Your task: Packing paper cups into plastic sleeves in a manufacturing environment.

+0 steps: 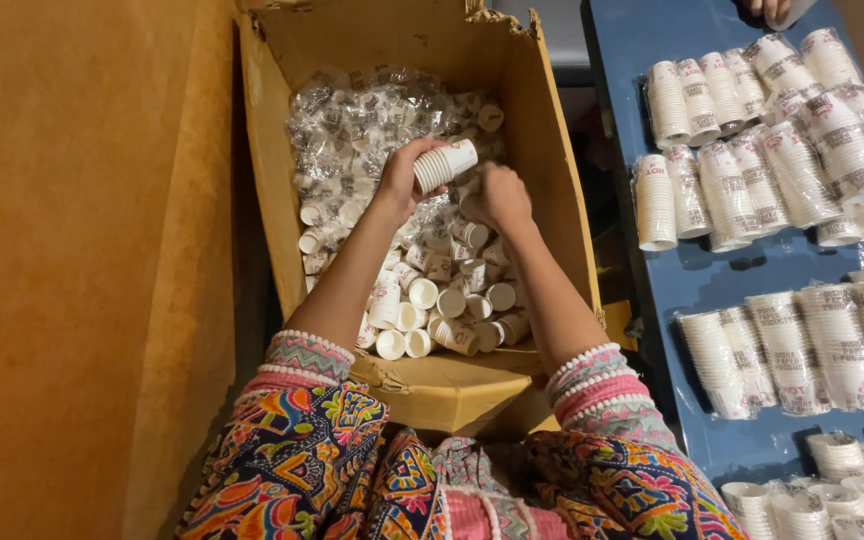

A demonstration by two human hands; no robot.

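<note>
While the left hand (402, 180) is closed around a short nested stack of cups (444, 165), held on its side above the heap, the right hand (497, 195) reaches down among the loose paper cups (442, 300) just beside it; its fingers curl into the pile, but whether they already pinch a cup I cannot tell. Both hands work inside a cardboard box (562, 180) with torn flaps. The loose cups fill the near half of the box, and clear plastic-wrapped bundles (352, 120) lie at the far end.

To the right stands a blue counter (692, 280) carrying rows of wrapped cup sleeves (802, 170), lying side by side. At its far edge another person's hand (767, 10) just shows.

The stack is gripped near its base, with the open end jutting out sideways — a loosened hold would probably let the outer cups slide off into the pile. Thin paper cups could also crush or dent if the lower hand presses hard into the heap, and a cup pushed in crooked might jam or split the rim.
</note>
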